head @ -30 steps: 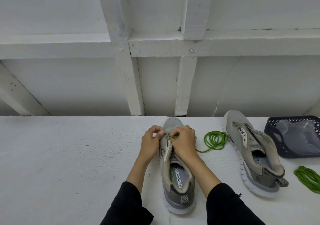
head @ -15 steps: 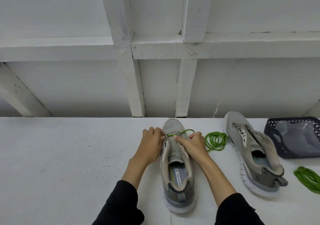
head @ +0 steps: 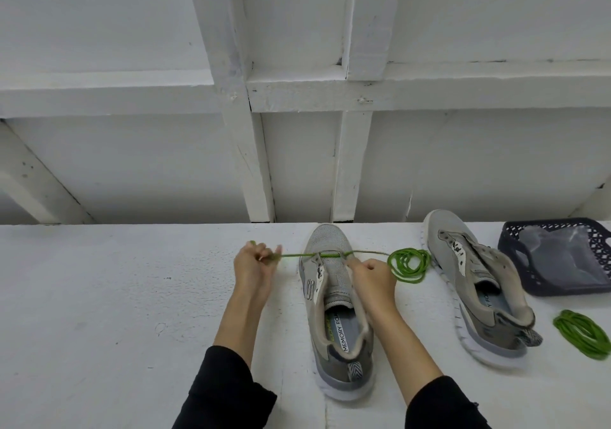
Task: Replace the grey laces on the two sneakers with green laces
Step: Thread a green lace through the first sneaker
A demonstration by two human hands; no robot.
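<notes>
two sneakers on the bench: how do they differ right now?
The near sneaker has a green lace across its front eyelets; the far sneaker shows no lace. The near one points straight away, the far one sits angled. The left hand pulls the lace and the right hand grips the near sneaker; nothing touches the far one. Both are grey with white soles.

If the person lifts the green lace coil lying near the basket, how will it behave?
Probably floppy: the spare green lace coil lies in loose, uneven loops, so it would likely sag and unwind when lifted. It looks thin and light, so a push should slide it easily on the white table. It lies flat, so rolling seems unlikely.
</notes>
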